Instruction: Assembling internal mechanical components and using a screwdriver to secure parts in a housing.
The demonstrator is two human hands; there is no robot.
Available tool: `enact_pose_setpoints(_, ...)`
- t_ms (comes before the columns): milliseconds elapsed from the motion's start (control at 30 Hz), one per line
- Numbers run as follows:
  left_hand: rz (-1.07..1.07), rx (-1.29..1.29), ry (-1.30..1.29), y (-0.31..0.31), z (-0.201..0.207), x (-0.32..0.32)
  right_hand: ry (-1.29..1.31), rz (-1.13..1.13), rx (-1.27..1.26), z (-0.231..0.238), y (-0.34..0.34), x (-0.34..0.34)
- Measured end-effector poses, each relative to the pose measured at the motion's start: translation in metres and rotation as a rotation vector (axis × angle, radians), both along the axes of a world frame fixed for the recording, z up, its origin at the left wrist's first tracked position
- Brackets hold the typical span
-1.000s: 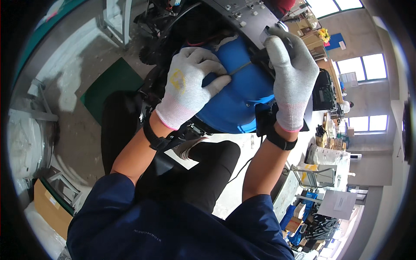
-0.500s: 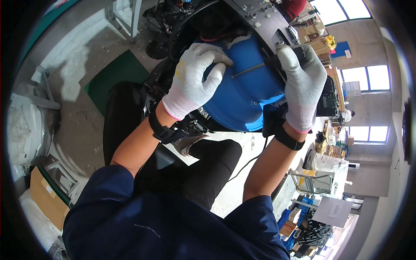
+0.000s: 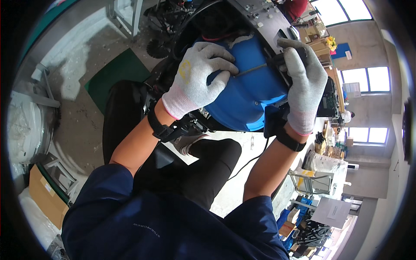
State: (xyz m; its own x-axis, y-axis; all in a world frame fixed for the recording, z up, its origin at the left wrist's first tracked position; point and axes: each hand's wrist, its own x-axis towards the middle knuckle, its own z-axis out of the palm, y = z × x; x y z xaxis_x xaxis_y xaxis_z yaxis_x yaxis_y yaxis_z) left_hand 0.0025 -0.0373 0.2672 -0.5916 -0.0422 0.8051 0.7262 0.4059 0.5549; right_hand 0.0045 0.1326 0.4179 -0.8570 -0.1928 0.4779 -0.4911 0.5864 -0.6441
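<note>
My right hand (image 3: pixel 307 82), in a grey-white knit glove, is closed around the black handle of a screwdriver (image 3: pixel 253 69). Its long thin shaft points left across a blue plastic drum-shaped part (image 3: pixel 251 97). My gloved left hand (image 3: pixel 197 73) is bent over that part's left side, thumb and forefinger curled toward each other. Those fingertips lie beside the shaft's tip; whatever they may pinch is too small to make out. Around the blue part runs a black machine housing (image 3: pixel 242 15), which has small fittings on its panel.
Black machine parts (image 3: pixel 158 47) stand on the floor beyond the housing, near a green mat (image 3: pixel 117 78). A black cable (image 3: pixel 251 160) hangs below my right wrist. A cardboard box (image 3: pixel 45 197) is at the lower left. Benches and shelves with boxes (image 3: pixel 297 216) fill the right side.
My left hand has shifted slightly right, its fingertips now at the shaft's tip. My right forefinger has lifted and straightened, and the shaft has moved slightly.
</note>
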Motion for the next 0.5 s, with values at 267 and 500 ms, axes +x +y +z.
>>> enact_pose_setpoints(267, 0.036, 0.051, -0.024, 0.0033, -0.0022, -0.0024, -0.036, 0.033, 0.024, 0.0006, 0.0071, -0.0033)
enact_pose_setpoints(500, 0.025, 0.093, 0.028, 0.003, -0.0041, -0.0042, -0.04, 0.001, 0.019, -0.0017, 0.0046, -0.0051)
